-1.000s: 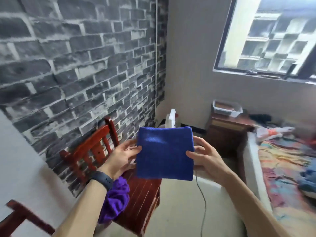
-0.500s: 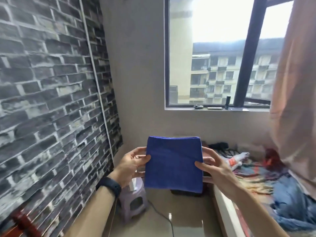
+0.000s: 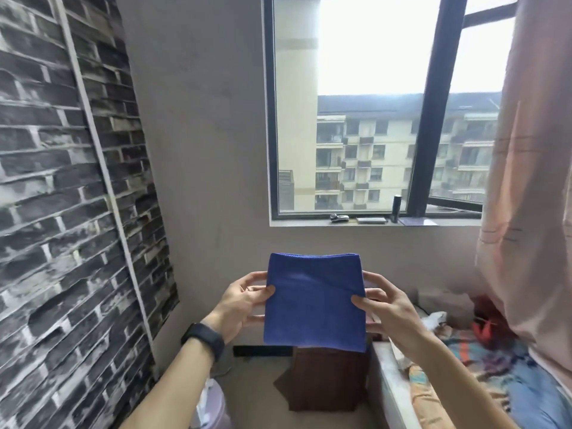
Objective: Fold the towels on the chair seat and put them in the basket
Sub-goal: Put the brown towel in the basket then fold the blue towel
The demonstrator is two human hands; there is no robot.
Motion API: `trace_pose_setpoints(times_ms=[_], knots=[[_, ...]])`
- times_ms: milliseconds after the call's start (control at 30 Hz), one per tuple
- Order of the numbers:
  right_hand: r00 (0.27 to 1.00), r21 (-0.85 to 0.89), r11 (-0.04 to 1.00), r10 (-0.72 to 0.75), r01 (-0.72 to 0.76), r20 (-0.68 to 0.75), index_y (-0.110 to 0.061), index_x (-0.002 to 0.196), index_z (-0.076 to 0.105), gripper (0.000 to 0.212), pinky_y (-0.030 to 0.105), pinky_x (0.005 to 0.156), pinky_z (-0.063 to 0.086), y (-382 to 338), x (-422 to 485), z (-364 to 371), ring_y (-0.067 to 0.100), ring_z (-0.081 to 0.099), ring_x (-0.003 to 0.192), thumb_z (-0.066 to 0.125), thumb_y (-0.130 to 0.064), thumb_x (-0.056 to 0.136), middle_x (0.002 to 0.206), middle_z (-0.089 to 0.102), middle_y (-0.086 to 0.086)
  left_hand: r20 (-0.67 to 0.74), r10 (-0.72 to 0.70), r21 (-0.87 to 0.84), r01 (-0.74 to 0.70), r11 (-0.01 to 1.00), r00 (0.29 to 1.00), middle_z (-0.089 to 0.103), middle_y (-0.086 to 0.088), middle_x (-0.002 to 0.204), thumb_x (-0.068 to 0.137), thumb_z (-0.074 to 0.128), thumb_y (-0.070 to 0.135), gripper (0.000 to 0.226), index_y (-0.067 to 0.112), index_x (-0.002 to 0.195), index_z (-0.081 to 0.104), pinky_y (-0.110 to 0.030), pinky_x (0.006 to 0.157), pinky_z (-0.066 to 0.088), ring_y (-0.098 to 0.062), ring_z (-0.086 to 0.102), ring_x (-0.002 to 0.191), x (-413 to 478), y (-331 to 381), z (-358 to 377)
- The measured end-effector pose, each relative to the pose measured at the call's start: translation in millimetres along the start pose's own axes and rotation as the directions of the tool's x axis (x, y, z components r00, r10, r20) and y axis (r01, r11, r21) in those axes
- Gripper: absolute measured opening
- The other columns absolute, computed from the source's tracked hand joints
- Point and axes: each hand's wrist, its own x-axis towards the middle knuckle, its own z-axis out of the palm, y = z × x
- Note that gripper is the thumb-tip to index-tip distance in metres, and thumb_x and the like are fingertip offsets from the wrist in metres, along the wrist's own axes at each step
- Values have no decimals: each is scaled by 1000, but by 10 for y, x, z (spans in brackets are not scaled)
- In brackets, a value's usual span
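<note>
At lower centre, the left hand (image 3: pixel 240 308) and right hand (image 3: pixel 388 311) pinch the folded towel's (image 3: pixel 314 300) side edges, holding it upright.

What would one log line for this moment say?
blue towel: folded, held upright in mid-air | left hand: pinches left edge | right hand: pinches right edge | basket: not in view

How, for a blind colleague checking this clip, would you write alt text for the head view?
A person's left hand and right hand hold a folded blue towel by its side edges below a window. Brick-pattern wall at left, bed at right.
</note>
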Motion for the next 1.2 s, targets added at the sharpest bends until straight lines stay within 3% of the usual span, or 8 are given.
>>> trace_pose_setpoints(times_ms=[67,200,367,633,900,967,1067,1200], knots=[[1000,-14,1000,-4,4,-9,-34,113,71,43,50,71,61,0,422,39,28,73,88,72,0,87,108,70,20,1,0,16,0,1000,1000,73,-11,112,88,71,18,33,18,120,64,-44,76,58,-22,70,96,436,104,-109],[999,5,1000,-11,11,-37,-26,117,68,42,34,58,58,-8,1175,78,24,73,82,69,4,88,101,71,19,13,0,39,0,999,1000,73,-10,111,89,70,17,31,18,120,63,-42,74,58,-20,70,91,1255,263,-230],[996,26,999,20,-18,-81,-30,115,70,41,41,63,59,142,1932,-88,31,72,90,70,1,87,105,69,21,40,-35,60,32,998,999,75,-7,104,91,67,15,28,17,119,63,-36,64,58,-16,71,84,2139,245,-208],[981,9,993,115,-115,-157,-35,113,70,39,41,68,59,615,3302,-669,31,73,91,70,-5,89,107,71,15,55,-114,100,108,989,992,76,-6,99,92,66,14,26,19,118,64,-41,73,59,-17,71,83,3751,-109,47],[964,-2,971,238,-240,-118,-33,117,67,38,37,66,59,954,4707,-1274,27,73,91,70,-8,89,103,74,10,-33,-234,-19,233,972,972,74,-11,103,92,63,10,25,18,115,66,-47,84,54,-27,70,85,5147,-552,355],[949,-15,955,292,-296,-122,-35,116,67,37,36,66,58,1116,4946,-1361,23,73,91,69,-10,89,102,75,7,-62,-288,-29,287,958,956,73,-10,110,92,62,11,24,20,114,67,-46,85,55,-26,70,89,5349,-703,379],[911,-10,915,402,-404,-91,-36,114,68,36,42,76,61,1461,5221,-1459,21,73,96,66,-10,89,103,76,0,-98,-379,-15,379,925,920,74,-5,111,92,61,13,24,21,114,68,-36,72,57,-19,70,90,5600,-996,367],[780,37,784,620,-619,-86,-27,117,68,36,48,85,60,2172,5364,-1512,27,72,103,65,-8,86,108,76,1,-121,-554,71,564,823,823,74,2,92,93,58,16,20,19,109,71,-33,74,54,-17,66,81,5777,-1521,283]])
